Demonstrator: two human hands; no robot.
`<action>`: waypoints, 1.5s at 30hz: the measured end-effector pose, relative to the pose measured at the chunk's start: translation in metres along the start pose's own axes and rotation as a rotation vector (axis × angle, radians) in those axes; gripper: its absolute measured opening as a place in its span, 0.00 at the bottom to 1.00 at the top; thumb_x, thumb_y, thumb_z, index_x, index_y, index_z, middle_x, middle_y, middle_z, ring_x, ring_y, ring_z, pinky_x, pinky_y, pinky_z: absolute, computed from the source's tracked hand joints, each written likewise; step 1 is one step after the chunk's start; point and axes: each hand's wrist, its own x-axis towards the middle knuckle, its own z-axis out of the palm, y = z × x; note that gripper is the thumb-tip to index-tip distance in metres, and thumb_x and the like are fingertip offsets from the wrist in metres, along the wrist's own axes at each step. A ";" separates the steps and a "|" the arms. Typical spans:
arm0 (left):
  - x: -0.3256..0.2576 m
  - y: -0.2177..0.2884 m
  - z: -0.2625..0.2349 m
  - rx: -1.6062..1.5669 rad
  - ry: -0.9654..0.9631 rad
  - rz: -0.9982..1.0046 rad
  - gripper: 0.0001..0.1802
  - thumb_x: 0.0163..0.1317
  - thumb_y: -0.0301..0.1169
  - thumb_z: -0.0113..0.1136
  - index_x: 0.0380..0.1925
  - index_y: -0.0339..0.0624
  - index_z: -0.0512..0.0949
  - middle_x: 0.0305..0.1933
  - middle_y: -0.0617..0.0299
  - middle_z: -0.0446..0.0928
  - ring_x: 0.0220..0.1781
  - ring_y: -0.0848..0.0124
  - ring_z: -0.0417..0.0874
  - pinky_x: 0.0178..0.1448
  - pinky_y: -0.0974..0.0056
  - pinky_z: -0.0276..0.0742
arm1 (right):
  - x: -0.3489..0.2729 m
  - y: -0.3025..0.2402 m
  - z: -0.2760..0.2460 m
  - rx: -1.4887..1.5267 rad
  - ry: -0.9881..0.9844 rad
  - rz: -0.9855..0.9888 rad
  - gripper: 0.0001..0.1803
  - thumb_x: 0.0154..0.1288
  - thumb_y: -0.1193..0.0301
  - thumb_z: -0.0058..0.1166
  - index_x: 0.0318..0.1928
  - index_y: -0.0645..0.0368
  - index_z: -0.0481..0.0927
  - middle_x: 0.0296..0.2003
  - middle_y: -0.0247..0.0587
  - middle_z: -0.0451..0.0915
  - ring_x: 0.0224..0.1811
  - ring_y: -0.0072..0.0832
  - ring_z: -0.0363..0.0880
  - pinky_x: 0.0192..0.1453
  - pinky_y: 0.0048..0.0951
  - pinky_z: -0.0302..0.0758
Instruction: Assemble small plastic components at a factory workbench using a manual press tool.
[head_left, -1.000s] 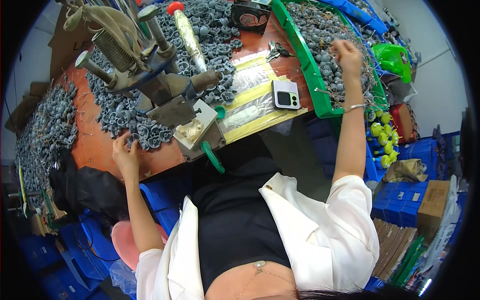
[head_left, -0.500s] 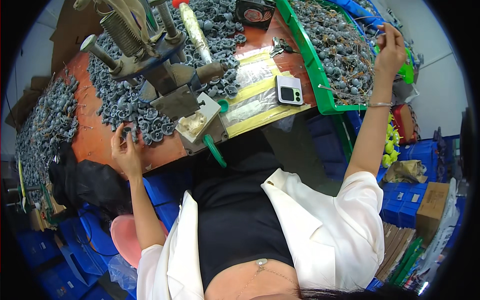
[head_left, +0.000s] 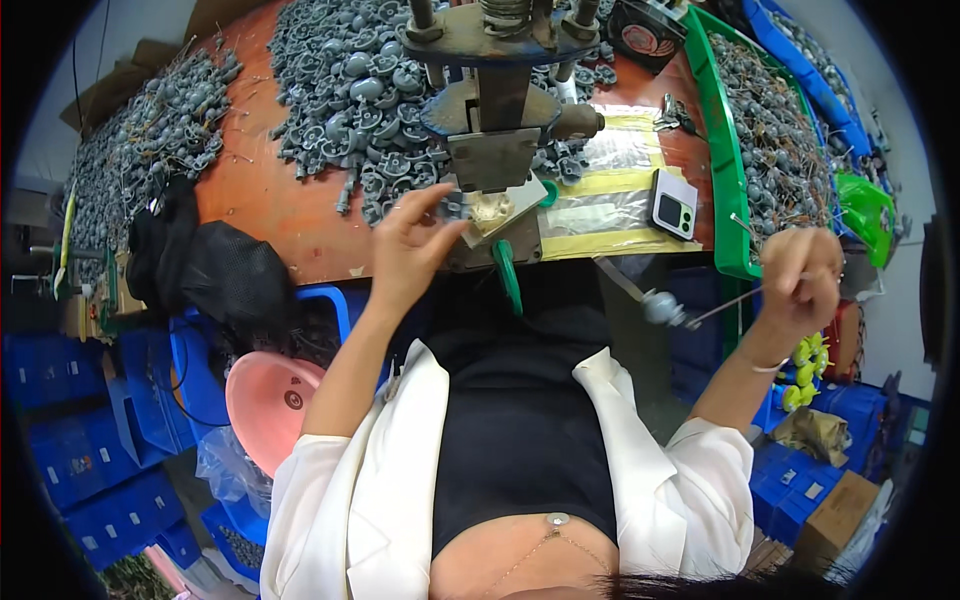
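My left hand [head_left: 402, 255] is closed in a pinch on a grey plastic shell [head_left: 454, 208], just left of the pale mould block [head_left: 505, 205] under the press [head_left: 495, 155]. A green curved strip [head_left: 508, 280] hangs from the press base. On the right, my right hand [head_left: 803, 280] pinches thin wire leads, beside the near corner of the green tray [head_left: 728, 165]. From these leads dangles a round grey ball part [head_left: 662, 307], over the gap in front of the table; it is somewhat blurred.
A heap of grey shells [head_left: 350, 90] covers the table behind the press. Wired grey balls [head_left: 150, 130] lie piled at far left; more fill the green tray. A phone [head_left: 675, 205] lies on yellow-taped plastic. A pink basin [head_left: 262, 400] stands below my left arm.
My left hand has moved right from the shell heap to the mould block, bringing a grey shell. My right hand has come down and nearer from above the tray, with the wired ball hanging.
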 end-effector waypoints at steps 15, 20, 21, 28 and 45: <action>0.011 0.006 0.003 0.306 0.090 0.115 0.26 0.49 0.30 0.68 0.51 0.40 0.75 0.53 0.52 0.73 0.56 0.56 0.70 0.60 0.57 0.65 | -0.022 0.052 0.103 0.398 0.003 0.460 0.04 0.45 0.84 0.57 0.22 0.72 0.74 0.25 0.62 0.79 0.25 0.43 0.83 0.27 0.36 0.81; 0.015 -0.034 -0.072 0.855 0.370 0.159 0.15 0.53 0.28 0.64 0.41 0.38 0.79 0.40 0.54 0.79 0.42 0.58 0.77 0.48 0.59 0.72 | -0.027 0.068 0.100 0.023 0.008 0.454 0.09 0.49 0.79 0.61 0.21 0.65 0.73 0.20 0.53 0.79 0.12 0.27 0.72 0.14 0.19 0.65; 0.012 -0.041 -0.078 0.920 0.302 0.004 0.14 0.53 0.29 0.64 0.41 0.39 0.79 0.39 0.54 0.79 0.41 0.58 0.78 0.47 0.59 0.72 | -0.028 0.073 0.104 0.010 0.033 0.483 0.08 0.51 0.78 0.60 0.21 0.64 0.73 0.18 0.49 0.79 0.12 0.23 0.69 0.16 0.17 0.61; 0.005 -0.046 -0.089 0.787 0.319 -0.197 0.09 0.54 0.27 0.63 0.36 0.39 0.81 0.32 0.54 0.80 0.31 0.66 0.82 0.36 0.64 0.75 | -0.032 0.107 0.113 -0.137 0.236 0.676 0.08 0.65 0.77 0.49 0.27 0.61 0.71 0.19 0.31 0.71 0.20 0.15 0.66 0.25 0.15 0.62; -0.029 0.027 -0.006 -0.813 0.021 -0.445 0.09 0.64 0.25 0.55 0.42 0.31 0.75 0.33 0.56 0.79 0.33 0.71 0.81 0.39 0.70 0.79 | -0.037 0.150 0.161 -0.915 0.071 0.044 0.13 0.48 0.82 0.61 0.20 0.60 0.68 0.13 0.35 0.67 0.11 0.25 0.65 0.16 0.24 0.60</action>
